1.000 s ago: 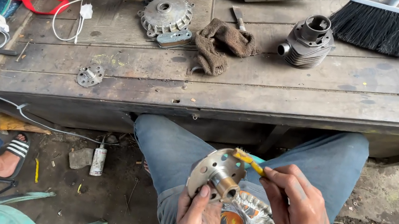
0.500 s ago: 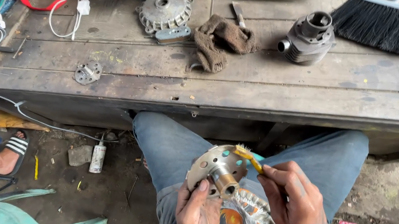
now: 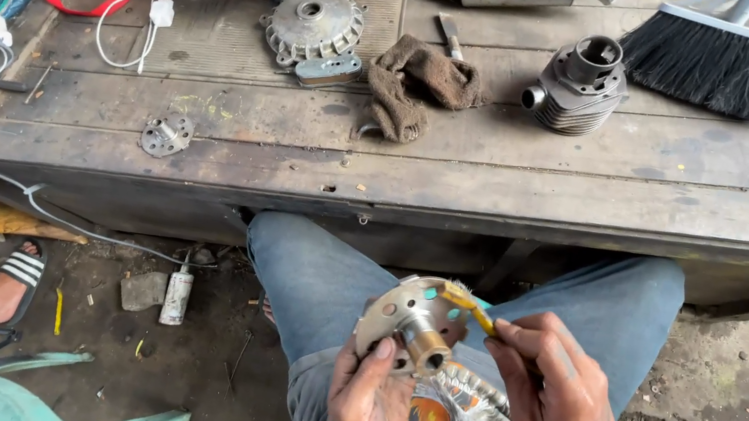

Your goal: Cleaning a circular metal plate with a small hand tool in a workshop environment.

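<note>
While left hand grips hub, right hand brushes.

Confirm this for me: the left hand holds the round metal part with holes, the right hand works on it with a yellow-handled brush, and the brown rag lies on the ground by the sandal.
One detail is off. The head view shows the brown rag lying on the wooden bench, between two metal engine parts, not on the ground. The rest stands: the left hand holds the round metal part, and the right hand holds the yellow-handled brush against it.

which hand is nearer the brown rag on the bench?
Left. The left hand sits roughly below the brown rag; the right hand is off to its right, farther away.
</note>
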